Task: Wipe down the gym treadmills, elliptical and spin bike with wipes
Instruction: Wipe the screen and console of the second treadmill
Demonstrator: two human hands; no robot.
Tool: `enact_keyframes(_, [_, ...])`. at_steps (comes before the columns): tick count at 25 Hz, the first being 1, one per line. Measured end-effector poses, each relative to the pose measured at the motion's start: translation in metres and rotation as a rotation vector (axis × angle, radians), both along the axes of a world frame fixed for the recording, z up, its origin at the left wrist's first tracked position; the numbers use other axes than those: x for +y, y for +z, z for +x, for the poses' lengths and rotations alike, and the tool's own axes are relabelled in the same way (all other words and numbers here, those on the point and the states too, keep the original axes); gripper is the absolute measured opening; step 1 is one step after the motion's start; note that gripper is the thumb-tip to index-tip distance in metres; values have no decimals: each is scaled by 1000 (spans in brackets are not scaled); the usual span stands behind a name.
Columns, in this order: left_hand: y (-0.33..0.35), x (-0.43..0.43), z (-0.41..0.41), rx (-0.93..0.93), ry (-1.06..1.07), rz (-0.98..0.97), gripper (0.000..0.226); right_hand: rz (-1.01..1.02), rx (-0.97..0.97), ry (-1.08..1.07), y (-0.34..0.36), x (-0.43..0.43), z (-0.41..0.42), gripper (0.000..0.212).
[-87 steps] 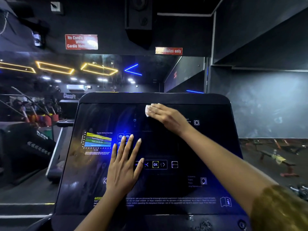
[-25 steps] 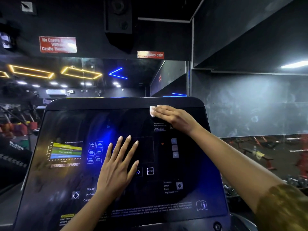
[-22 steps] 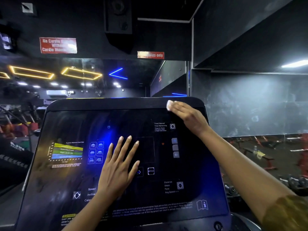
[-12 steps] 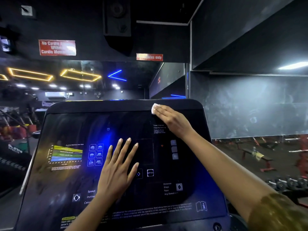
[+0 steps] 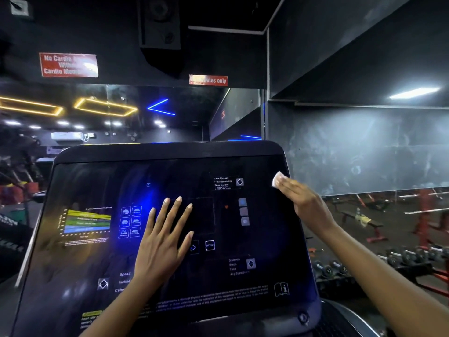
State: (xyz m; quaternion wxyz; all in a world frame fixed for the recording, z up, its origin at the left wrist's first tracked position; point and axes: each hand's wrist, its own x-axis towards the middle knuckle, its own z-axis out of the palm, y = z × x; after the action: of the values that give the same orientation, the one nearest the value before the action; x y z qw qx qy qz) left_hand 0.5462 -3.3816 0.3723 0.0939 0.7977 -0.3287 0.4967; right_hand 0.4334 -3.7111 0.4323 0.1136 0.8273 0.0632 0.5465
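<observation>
At the upper right edge of the glossy black treadmill console panel (image 5: 85,181), the right hand (image 5: 301,200) presses a small white folded wipe (image 5: 278,180) against the rim, its fingers laid nearly straight over it. The left hand (image 5: 165,237) lies flat near the panel's middle, fingers spread, between the lit blue program icons (image 5: 130,221) and the white OPTION button (image 5: 210,245).

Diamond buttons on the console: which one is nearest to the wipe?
The top diamond button beside "Time Elapsed", upper right of the console. The others sit lower, farther from the wipe at the right hand.
</observation>
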Motion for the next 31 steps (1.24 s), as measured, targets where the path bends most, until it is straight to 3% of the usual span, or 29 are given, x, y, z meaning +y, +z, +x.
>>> enact_keyframes(8, [2, 0, -3, 2, -5, -3, 59, 75, 91, 118, -130, 29, -66, 54])
enact_keyframes(11, [2, 0, -3, 3, -3, 1, 59, 74, 29, 160, -98, 31, -58, 47])
enact_keyframes(14, [2, 0, -3, 8, -6, -5, 60, 106, -66, 154, -22, 27, -11, 44])
enact_keyframes(17, [2, -1, -3, -3, -5, -4, 60, 230, -117, 144, 33, 27, 24, 38])
enact_keyframes(19, [1, -1, -3, -1, -4, -6, 60, 215, -123, 122, 29, 32, 28, 41])
enact_keyframes(26, [1, 0, -3, 12, 13, 2, 60, -137, 45, 210, -83, 55, -25, 40])
enact_keyframes(28, [1, 0, -3, 11, 14, 2, 60, -182, 53, 238, -78, 54, -30, 41])
enact_keyframes(31, [1, -1, -4, 12, 8, -3, 59, 14, -95, 250, -14, 44, 1, 41])
